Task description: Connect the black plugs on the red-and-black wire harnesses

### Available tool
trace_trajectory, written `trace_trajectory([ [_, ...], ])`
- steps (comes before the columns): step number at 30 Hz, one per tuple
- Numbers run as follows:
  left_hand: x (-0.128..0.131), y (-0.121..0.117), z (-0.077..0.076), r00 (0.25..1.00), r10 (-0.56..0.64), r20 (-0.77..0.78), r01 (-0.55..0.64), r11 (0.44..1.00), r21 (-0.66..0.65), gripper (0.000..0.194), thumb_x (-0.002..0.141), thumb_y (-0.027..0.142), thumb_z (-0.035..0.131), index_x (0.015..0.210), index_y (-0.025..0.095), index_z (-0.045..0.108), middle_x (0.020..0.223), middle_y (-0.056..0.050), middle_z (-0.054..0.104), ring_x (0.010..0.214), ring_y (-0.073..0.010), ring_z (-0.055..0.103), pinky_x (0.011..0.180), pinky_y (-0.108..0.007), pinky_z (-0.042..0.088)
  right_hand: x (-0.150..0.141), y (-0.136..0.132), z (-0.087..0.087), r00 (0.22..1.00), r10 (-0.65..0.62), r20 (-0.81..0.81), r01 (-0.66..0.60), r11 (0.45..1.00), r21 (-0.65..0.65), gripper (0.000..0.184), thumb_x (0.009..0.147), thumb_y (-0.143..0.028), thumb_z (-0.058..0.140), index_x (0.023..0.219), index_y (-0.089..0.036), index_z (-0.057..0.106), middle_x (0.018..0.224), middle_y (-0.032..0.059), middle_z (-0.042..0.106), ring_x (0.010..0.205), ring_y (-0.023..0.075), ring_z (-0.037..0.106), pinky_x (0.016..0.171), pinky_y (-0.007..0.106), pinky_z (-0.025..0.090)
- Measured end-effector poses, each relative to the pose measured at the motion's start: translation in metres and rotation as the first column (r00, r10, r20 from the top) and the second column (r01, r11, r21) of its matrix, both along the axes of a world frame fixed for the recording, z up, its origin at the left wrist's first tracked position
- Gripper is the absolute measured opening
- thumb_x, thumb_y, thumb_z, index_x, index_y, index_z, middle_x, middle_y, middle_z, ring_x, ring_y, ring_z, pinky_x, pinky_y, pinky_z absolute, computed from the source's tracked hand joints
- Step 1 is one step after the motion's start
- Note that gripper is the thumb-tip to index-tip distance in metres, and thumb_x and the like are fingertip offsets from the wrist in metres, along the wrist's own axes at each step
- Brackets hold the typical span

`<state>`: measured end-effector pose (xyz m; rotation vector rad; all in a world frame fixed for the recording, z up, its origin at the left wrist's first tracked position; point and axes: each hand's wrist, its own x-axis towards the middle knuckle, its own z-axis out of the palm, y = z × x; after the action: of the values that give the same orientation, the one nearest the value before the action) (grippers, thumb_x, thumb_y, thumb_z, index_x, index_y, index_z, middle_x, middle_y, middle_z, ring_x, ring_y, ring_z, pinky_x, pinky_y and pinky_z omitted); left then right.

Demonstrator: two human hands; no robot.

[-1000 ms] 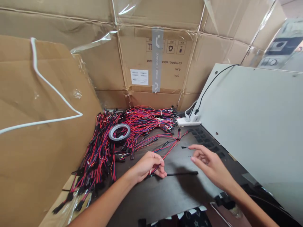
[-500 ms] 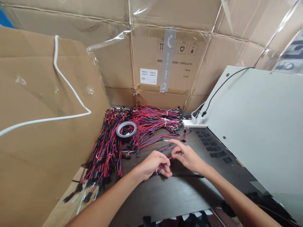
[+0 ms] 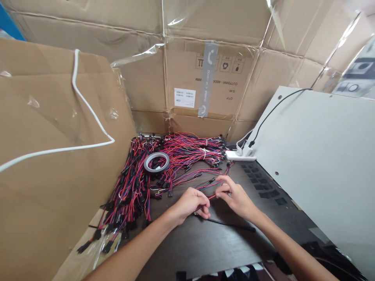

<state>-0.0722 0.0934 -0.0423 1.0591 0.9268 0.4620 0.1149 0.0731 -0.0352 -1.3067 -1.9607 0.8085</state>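
Observation:
My left hand (image 3: 190,203) is closed in a pinch on the near end of a thin red and black wire lead (image 3: 205,186) lying on the dark table (image 3: 205,246). My right hand (image 3: 236,197) is pinched on the same wire lead a little to the right, its fingers curled. Both hands almost touch. A black cable tie (image 3: 231,224) lies on the table just below them. A large pile of red, blue and black wire leads (image 3: 152,175) spreads behind and to the left, with a roll of grey tape (image 3: 156,162) on top.
Cardboard boxes (image 3: 199,78) wall in the back and left, with a white cord (image 3: 88,117) draped over the left one. A white panel (image 3: 316,156) leans at the right. A white power strip (image 3: 240,155) with a black plug sits at the back right.
My right hand came in from the right, where it was open, and closed on the wire beside my left hand. The view shifted slightly left.

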Motion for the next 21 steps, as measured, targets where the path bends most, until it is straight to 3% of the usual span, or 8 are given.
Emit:
trace_trajectory([
  [4,0.000,-0.001,0.000,0.993,-0.007,-0.120,0.021,0.993,0.115,0.015,0.061,0.027,0.051,0.057,0.013,0.056,0.043,0.000,0.052,0.037,-0.0119,0.051,0.038,-0.020,0.034,0.000,-0.004,-0.006,0.999,-0.028,0.016,0.028,1.000,0.004,0.028,0.086,-0.022,0.046,0.113,-0.021,0.040,0.074,0.0005,0.069,0.069,0.0163,0.063,0.069,0.027,0.046],
  [8,-0.001,-0.001,-0.002,0.969,-0.010,-0.246,0.067,0.972,0.224,0.016,0.065,0.021,0.048,0.057,0.012,0.059,0.043,0.002,0.050,0.033,-0.0074,0.040,0.037,-0.019,0.023,0.004,-0.007,-0.010,0.994,-0.022,0.110,0.017,0.999,0.047,0.034,0.087,-0.019,0.044,0.121,-0.021,0.040,0.079,0.0008,0.069,0.069,0.0160,0.062,0.069,0.028,0.046],
  [11,-0.002,0.000,-0.004,0.955,-0.007,-0.298,0.102,0.947,0.305,0.019,0.067,0.021,0.048,0.059,0.012,0.062,0.044,0.002,0.050,0.036,-0.0069,0.038,0.040,-0.020,0.025,0.005,-0.009,-0.007,0.987,-0.047,0.156,0.014,0.978,0.207,0.031,0.087,-0.018,0.046,0.118,-0.021,0.046,0.095,0.0064,0.067,0.074,0.0165,0.060,0.072,0.031,0.048],
  [14,-0.003,0.001,-0.005,0.941,-0.011,-0.338,0.133,0.930,0.341,0.021,0.067,0.023,0.048,0.061,0.011,0.065,0.045,0.002,0.051,0.040,-0.0078,0.038,0.042,-0.021,0.027,0.004,-0.010,0.004,0.981,-0.034,0.191,-0.032,0.942,0.333,0.017,0.085,-0.018,0.051,0.102,-0.020,0.053,0.110,0.0103,0.060,0.089,0.0189,0.059,0.080,0.034,0.048],
  [17,-0.004,0.001,-0.005,0.939,-0.020,-0.342,0.150,0.922,0.358,0.023,0.068,0.024,0.048,0.062,0.011,0.066,0.045,0.002,0.050,0.041,-0.0083,0.038,0.043,-0.022,0.026,0.003,-0.009,0.019,0.959,0.058,0.277,-0.141,0.947,0.290,0.006,0.084,-0.015,0.052,0.087,-0.020,0.053,0.108,0.0086,0.057,0.094,0.0194,0.056,0.080,0.033,0.046],
  [21,-0.004,0.001,-0.004,0.940,-0.041,-0.338,0.170,0.916,0.362,0.023,0.067,0.020,0.047,0.063,0.011,0.067,0.046,0.002,0.051,0.042,-0.0087,0.039,0.044,-0.022,0.026,0.001,-0.001,0.035,0.864,0.260,0.431,-0.343,0.931,0.126,0.010,0.084,-0.010,0.053,0.078,-0.019,0.052,0.081,0.0029,0.058,0.077,0.0167,0.053,0.070,0.028,0.043],
])
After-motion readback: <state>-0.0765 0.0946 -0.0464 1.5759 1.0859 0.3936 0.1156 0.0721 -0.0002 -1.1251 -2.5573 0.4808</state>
